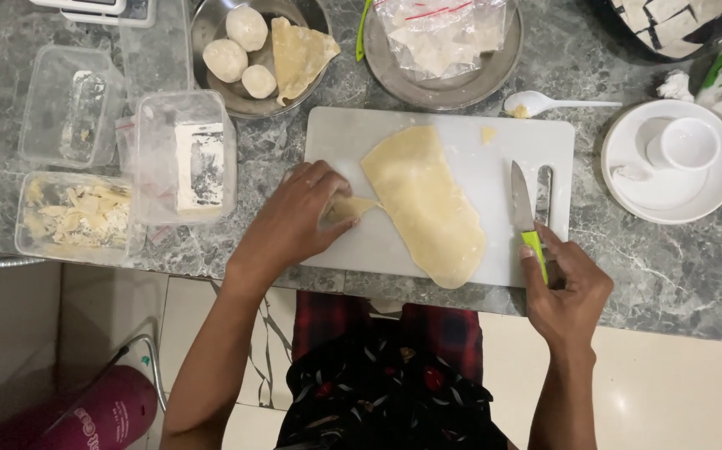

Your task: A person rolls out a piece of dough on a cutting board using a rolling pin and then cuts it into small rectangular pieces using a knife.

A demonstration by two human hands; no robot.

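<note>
Head view, metal bowl [211,33] (three dough balls [246,27]), tubs [73,217]

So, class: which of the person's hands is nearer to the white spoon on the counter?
Right. The right hand grips the knife below the white spoon; the left hand lies farther away, across the dough sheet.

A metal bowl [211,33] holds three dough balls [226,60] and a folded dough sheet [298,54]. Beside it, a metal plate [394,79] carries a plastic bag [440,33]. Clear plastic tubs [182,158] stand at the left, a white spoon [544,103] and white saucer [702,196] at the right.
</note>
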